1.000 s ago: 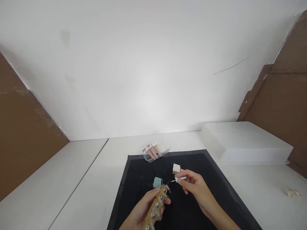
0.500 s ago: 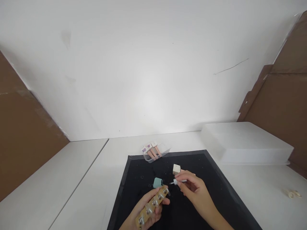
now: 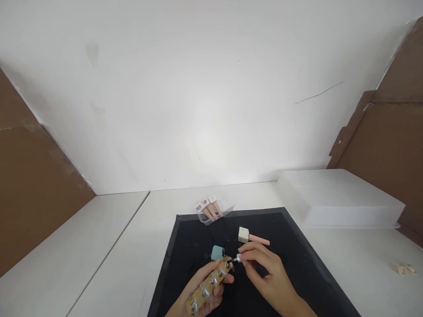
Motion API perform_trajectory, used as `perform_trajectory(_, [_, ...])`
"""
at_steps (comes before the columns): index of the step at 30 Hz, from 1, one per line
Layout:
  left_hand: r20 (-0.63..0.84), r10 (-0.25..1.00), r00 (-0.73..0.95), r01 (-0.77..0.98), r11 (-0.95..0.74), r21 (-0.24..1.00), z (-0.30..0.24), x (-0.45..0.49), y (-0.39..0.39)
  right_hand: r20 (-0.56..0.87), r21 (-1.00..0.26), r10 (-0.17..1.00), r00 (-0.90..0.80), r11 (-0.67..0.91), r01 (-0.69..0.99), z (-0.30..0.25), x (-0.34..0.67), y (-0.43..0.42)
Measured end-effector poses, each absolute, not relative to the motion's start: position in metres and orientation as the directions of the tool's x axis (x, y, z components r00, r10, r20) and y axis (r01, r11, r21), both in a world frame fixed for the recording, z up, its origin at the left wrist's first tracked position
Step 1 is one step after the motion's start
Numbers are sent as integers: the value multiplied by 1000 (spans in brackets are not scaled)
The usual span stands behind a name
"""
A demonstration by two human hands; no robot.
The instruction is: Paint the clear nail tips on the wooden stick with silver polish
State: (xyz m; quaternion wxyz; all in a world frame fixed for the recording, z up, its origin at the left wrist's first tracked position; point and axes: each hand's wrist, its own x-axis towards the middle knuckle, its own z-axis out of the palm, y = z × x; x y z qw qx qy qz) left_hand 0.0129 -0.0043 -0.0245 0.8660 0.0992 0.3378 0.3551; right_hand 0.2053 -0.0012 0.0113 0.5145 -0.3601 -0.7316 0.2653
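My left hand (image 3: 198, 288) is closed round a wooden strip (image 3: 209, 284) that carries a row of clear nail tips on metal studs. My right hand (image 3: 264, 273) pinches a small silver-handled brush (image 3: 237, 259), and its tip touches the strip's top end. Just behind the strip a teal polish bottle (image 3: 217, 252) stands on the black mat (image 3: 297, 259). A cream cube cap with a pink handle (image 3: 253, 237) lies on the mat behind my right hand.
A clear tray of pink-handled items (image 3: 211, 208) sits at the mat's far edge. A white box (image 3: 337, 198) stands at the right, brown cardboard panels (image 3: 390, 149) on both sides. A small pale object (image 3: 403, 267) lies at the far right.
My right hand moved left and brought the brush tip down onto the strip's top end, uncovering the pink handle behind it. The left hand tilted the strip flatter.
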Motion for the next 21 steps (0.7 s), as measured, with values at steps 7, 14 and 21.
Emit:
perform_trajectory(7, [-522,683,511,-570,724,389,-16,18,-3,584,-717,773,-248,635,289,9,206,0])
perform_trajectory(14, [-538,674,506,-586,726,359,-15,17,-2,555,-731,790,-262,613,299,10,207,-2])
perform_trajectory(21, [-527,676,515,-570,729,378,-18,16,-1,531,-751,797,-288,600,276,11,207,-1])
